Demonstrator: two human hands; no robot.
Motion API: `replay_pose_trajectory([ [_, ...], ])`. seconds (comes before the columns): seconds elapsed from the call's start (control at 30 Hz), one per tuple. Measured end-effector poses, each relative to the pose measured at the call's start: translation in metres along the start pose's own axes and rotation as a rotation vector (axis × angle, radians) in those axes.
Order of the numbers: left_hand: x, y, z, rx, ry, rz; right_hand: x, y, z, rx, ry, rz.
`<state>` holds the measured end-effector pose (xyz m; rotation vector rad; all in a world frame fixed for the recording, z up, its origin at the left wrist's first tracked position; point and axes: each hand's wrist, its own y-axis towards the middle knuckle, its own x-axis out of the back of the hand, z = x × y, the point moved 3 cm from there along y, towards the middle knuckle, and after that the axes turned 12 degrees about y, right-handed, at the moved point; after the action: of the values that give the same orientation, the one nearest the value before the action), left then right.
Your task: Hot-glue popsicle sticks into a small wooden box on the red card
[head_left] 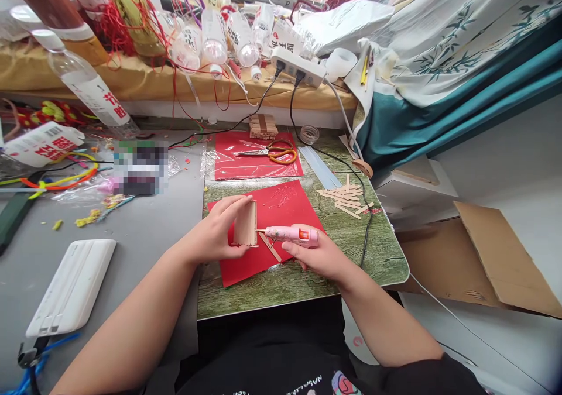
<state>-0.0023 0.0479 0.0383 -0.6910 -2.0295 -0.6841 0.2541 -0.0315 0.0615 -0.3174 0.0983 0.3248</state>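
Green wood-grain covers a table (390, 260), which stands against a grey desk (153, 231) on its left. Beyond them, a windowsill draped in tan cloth (316, 95) is crowded with bottles and red yarn, and a teal curtain (408, 120) hangs at its right end. On the floor to the right is an open cardboard box (439, 260).

Two red sheets lie on the table: a bare one (298, 208) near the person, set at an angle, and one in clear plastic (228, 164) just behind it. A white power bank (72, 287) lies on the grey desk.

Above the nearer red sheet, the left hand (219, 225) pinches a small panel of flat wooden sticks (246, 225) at top and bottom, thumb below and fingers above. The right hand (318, 254) is wrapped around a pink glue gun (290, 236). Its metal tip points left at the panel's right edge; whether they touch is hard to tell.

Scissors (268, 151) with yellow-brown handles rest on the plastic-covered sheet. To their right are pale blue strips (320, 169) and a loose pile of wooden sticks (345, 195); a banded bundle of sticks (263, 127) sits behind. Smallest, a few single sticks (270, 247) lie beneath the gun's tip.
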Motion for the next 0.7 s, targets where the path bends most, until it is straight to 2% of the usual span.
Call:
replay_pose_trajectory([
  [0.7,0.001,0.000,-0.001,0.003,0.000,0.010,0.000,-0.004,-0.012,-0.059,0.017,0.060],
])
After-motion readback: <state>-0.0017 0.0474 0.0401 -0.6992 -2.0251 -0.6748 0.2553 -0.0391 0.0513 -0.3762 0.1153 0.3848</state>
